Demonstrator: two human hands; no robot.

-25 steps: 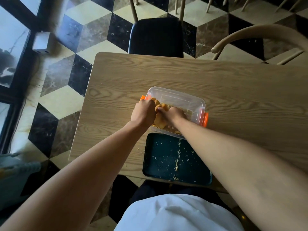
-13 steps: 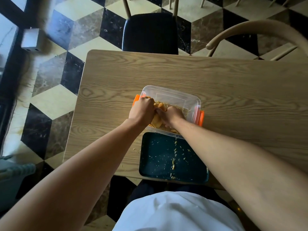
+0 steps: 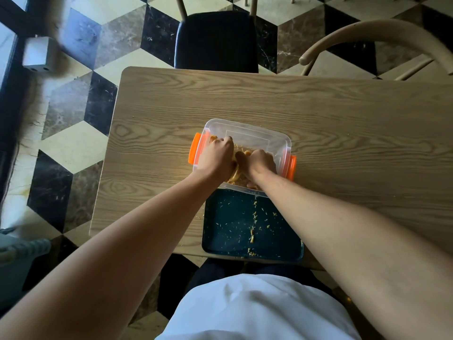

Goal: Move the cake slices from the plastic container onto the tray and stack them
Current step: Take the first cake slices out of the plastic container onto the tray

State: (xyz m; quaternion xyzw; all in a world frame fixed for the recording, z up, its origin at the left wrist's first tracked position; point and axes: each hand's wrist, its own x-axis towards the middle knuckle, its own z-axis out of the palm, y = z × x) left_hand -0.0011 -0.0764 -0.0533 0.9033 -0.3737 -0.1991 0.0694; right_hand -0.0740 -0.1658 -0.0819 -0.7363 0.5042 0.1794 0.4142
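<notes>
A clear plastic container with orange clips stands on the wooden table. Yellow cake slices lie in its near half, mostly hidden under my hands. My left hand and my right hand are both inside the container, fingers curled around the slices from either side. A dark teal tray lies just in front of the container at the table's near edge. It holds only scattered crumbs.
The wooden table stretches to the right and back. A dark-seated chair stands at its far side, a curved wooden chair back at the far right. The table's left edge drops to a checkered floor.
Both hands have stayed in the container, closing a little tighter on the slices. The view has shifted slightly as my head moved.
</notes>
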